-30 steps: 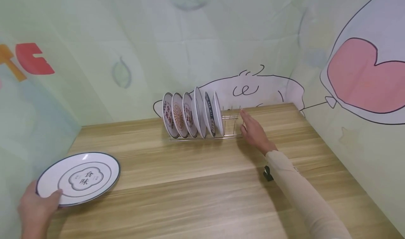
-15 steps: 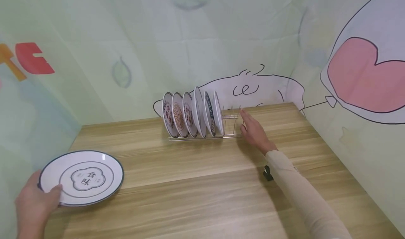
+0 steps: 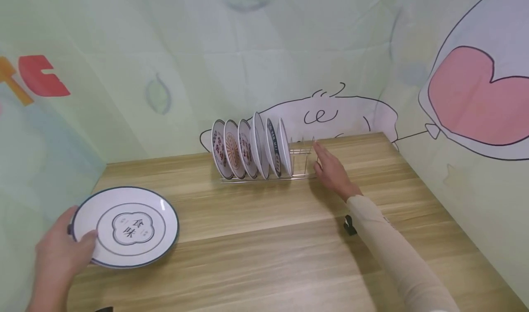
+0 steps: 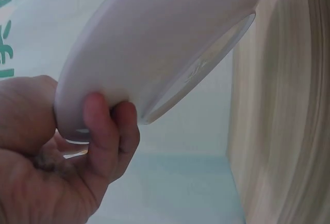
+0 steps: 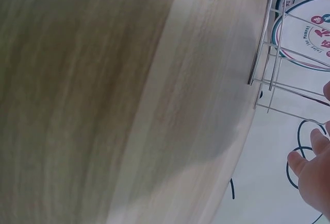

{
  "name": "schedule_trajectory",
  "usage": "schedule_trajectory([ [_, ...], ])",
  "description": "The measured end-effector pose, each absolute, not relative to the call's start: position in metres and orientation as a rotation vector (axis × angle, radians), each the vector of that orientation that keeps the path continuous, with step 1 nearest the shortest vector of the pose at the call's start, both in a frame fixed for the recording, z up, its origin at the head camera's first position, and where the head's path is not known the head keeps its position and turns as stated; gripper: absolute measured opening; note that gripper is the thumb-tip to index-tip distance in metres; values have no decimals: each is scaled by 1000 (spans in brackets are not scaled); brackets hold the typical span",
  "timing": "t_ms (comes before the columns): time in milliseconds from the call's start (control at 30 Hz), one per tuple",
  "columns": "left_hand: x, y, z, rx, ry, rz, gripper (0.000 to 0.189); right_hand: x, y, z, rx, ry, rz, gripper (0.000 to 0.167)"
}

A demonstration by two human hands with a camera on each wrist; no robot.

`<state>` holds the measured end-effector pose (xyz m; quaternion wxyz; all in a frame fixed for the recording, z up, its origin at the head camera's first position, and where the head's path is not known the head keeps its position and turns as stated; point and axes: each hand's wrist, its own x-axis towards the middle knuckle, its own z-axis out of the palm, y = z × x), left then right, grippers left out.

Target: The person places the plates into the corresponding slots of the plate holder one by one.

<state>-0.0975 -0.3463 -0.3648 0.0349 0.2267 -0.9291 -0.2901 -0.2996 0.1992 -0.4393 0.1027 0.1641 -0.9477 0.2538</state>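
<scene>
A white plate (image 3: 126,245) with a blue rim and a flower-shaped emblem with dark characters is raised over the table's left side, tilted. My left hand (image 3: 62,252) grips its left edge, thumb on the upper face. In the left wrist view the fingers (image 4: 103,136) curl under the plate's pale underside (image 4: 144,44). A wire dish rack (image 3: 303,177) stands at the back, with several plates (image 3: 233,149) upright in its left and middle slots. At the rack's right end rests my right hand (image 3: 334,174), fingers extended against the end wires. The right wrist view shows only part of this hand (image 5: 315,177).
The wood-grain table (image 3: 256,257) meets a printed cloth backdrop (image 3: 186,73) behind and at both sides. Wire slots (image 3: 306,160) lie between the rightmost plate (image 3: 285,149) and my right hand. A small black object (image 3: 349,225) shows beside my right forearm.
My left hand has moved to the right and slightly up with the plate, turning it a little. The right hand has stayed at the rack's end.
</scene>
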Motion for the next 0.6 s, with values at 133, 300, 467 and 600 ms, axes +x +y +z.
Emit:
schedule_trajectory([
  [133, -99, -333, -360, 585, -2878, -896, 72, -300, 199, -439, 477, -2799, 744, 60],
  [300, -99, -310, -350, 499, -2926, -881, 71, -300, 199, -439, 476, -2796, 752, 60],
  [467, -100, -285, -342, 380, -2945, -873, 70, -300, 199, -438, 481, -2791, 747, 59],
  [600, -100, -263, -338, 301, -2977, -853, 70, -299, 199, -437, 483, -2790, 759, 59],
])
